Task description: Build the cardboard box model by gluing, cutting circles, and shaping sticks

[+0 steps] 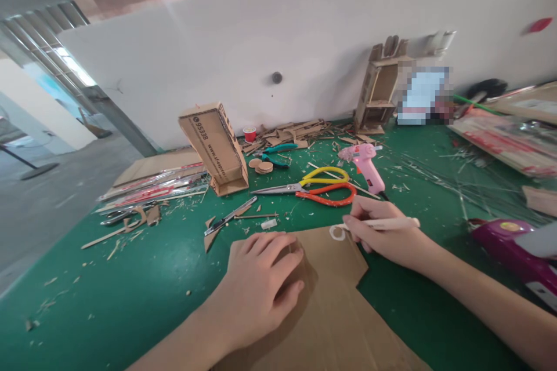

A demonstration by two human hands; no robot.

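1. Near the middle of the green tabletop (pixel 143 284), toward its near side, a brown cardboard sheet (pixel 331 313) is laid flat.
2. The sheet is pressed by the left hand (pixel 256 278), whose fingers are a little spread and bent, with the thumb held apart.
3. By the right hand (pixel 383 232), a white pen (pixel 391 224) is pinched between thumb and fingers, its tip directed to the left.
4. Under the tip, at the far edge of the sheet near its right corner, a small white ring (pixel 337 233) is seen; whether it is drawn or laid there cannot be told.
5. Beyond this edge, the scissors (pixel 300 188) are placed, with one yellow and one orange handle, the blades pointed left.
6. Just behind the handles, a pink glue gun (pixel 368 165) is found.
7. To the left of the sheet's far edge, a utility knife (pixel 230 217) is laid among cardboard scraps.
8. Behind the knife, a printed cardboard box (pixel 213 148) is stood; cardboard discs (pixel 263 167) and teal-handled pliers (pixel 278 148) are seen to its right.
9. At the tabletop's far edge, by the wall (pixel 217 52), a cardboard shelf (pixel 380 90) is stood upright.
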